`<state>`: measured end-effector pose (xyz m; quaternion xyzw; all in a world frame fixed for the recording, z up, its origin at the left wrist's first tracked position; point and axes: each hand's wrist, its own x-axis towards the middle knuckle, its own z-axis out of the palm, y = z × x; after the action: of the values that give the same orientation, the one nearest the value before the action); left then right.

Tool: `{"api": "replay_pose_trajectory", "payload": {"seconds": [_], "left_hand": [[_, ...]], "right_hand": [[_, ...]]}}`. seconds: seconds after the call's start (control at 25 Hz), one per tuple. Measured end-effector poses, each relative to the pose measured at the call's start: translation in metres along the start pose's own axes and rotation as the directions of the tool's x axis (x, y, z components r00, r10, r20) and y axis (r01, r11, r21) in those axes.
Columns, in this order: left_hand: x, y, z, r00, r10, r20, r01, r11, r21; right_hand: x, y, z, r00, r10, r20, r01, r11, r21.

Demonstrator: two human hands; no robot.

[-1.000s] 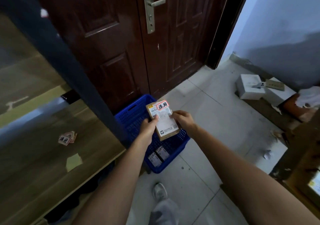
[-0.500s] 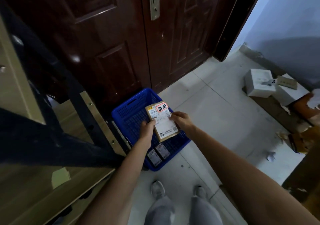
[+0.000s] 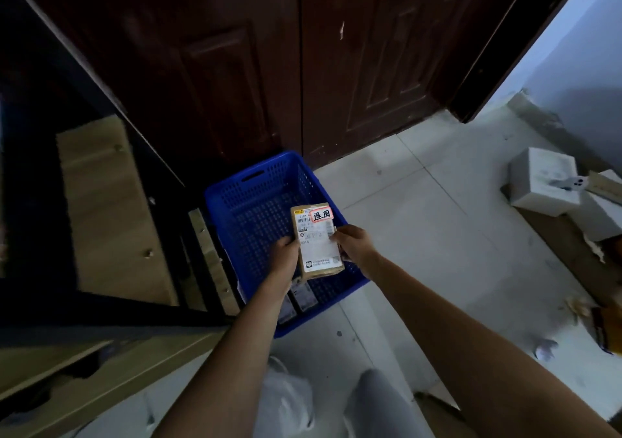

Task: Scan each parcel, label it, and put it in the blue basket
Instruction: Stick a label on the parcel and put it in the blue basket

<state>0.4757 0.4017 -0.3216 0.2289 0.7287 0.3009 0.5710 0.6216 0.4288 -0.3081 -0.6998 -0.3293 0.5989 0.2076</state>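
One blue basket (image 3: 255,198) stands on the floor. Three parcels show: one brown parcel (image 3: 316,240) gripped by two hands, the left hand (image 3: 286,252) and the right hand (image 3: 353,245), and two small parcels (image 3: 299,298) lying in the basket. Two white boxes (image 3: 542,181) sit by the wall

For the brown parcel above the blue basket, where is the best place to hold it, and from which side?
Judging by its flat, oblong shape, grip the brown parcel by its two long edges, one hand from each side, as the left hand and right hand do, leaving the label uncovered.
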Motion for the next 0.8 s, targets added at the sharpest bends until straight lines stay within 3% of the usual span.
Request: {"api": "replay_pose_trajectory", "payload": {"seconds": [0.4,0.64,0.8], "left_hand": [[0.226,-0.183,0.074,1.000,-0.010,-0.025,0.008,0.998,-0.061],[0.326,-0.265,0.097,0.998,-0.058,-0.022,0.059,0.998,0.022],[0.364,-0.303,0.113,0.992,-0.128,-0.001,0.128,0.992,0.014]], "right_hand": [[0.267,0.182,0.050,0.985,-0.165,0.059,0.175,0.929,-0.325],[0.371,0.250,0.071,0.980,-0.138,0.146,0.191,0.868,-0.459],[0.415,0.280,0.078,0.968,-0.121,0.218,0.234,0.745,-0.625]]}}
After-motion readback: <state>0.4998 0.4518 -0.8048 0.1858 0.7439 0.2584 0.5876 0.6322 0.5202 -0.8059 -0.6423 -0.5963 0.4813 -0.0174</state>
